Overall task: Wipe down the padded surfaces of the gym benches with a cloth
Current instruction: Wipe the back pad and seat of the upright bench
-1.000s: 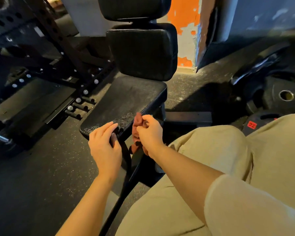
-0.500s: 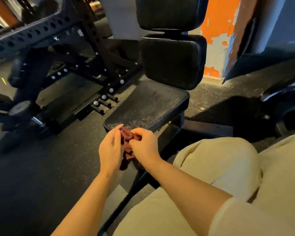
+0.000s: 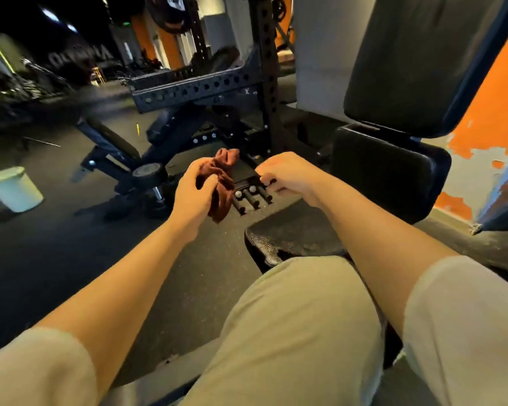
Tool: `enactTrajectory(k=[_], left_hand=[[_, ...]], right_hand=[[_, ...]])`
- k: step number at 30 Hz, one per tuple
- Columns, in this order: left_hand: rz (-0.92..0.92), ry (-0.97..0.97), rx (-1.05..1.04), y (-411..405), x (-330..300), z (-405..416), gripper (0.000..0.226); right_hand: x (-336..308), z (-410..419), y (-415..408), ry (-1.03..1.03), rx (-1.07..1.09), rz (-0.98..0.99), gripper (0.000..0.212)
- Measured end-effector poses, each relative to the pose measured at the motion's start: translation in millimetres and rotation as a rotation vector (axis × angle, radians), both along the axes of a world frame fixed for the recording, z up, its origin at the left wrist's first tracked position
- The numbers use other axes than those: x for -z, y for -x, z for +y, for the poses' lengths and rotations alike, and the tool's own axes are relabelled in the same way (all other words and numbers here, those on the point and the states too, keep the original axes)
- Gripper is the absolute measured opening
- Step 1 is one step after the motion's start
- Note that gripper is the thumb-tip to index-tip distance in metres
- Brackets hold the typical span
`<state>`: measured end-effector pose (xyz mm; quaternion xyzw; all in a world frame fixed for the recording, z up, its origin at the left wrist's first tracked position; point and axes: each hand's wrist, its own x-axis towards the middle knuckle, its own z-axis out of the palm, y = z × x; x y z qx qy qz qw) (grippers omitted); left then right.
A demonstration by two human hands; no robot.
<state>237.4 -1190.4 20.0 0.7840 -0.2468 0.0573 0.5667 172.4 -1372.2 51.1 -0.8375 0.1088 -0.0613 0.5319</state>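
Gripping cloth (image 3: 221, 183), bunched, hanging lengthwise downward: left hand (image 3: 192, 191) | right hand (image 3: 286, 175) curled, holding nothing

Left hand (image 3: 192, 194) grips bunched cloth (image 3: 222, 183); right hand (image 3: 288, 174) curled, apart, above seat pad (image 3: 294, 232).

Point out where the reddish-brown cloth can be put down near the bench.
Free: the dark rubber floor between the pale bucket and the black padded seat, and the seat's front left corner. Crowded: the short metal pegs and black rack frame beyond the hands. The left hand grips the reddish-brown cloth.
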Motion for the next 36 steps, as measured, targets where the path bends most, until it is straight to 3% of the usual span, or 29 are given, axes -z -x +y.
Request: enactTrajectory(k=[4,8,9,15,19,25,31,36], left_hand=[[-0.018,-0.339,0.135,-8,-6,-5,0.032],[0.041,-0.503,0.198,-19,-13,-1,0.029],[0.067,-0.501,0.192,-23,-12,0,0.028],[0.143,-0.504,0.101,-41,63,-2,0.028],[0.182,-0.405,0.123,-60,112,-4,0.026],[0.240,-0.365,0.292,-96,125,-11,0.030],[0.613,-0.535,0.614,-162,111,-49,0.020],[0.720,-0.388,0.673,-190,156,-95,0.015]], right_hand=[[47,1,-2,0.173,-0.040,0.139,0.006],[86,12,-8,0.281,-0.027,0.158,0.019],[94,13,-11,0.297,-0.016,0.150,0.014],[135,17,-23,0.626,-0.080,0.180,0.057],[154,15,-33,0.855,-0.044,0.141,0.061],[168,12,-30,0.915,-0.028,0.042,0.061],[177,3,-40,0.941,-0.087,-0.148,0.052],[197,-2,-37,0.818,-0.041,-0.245,0.052]])
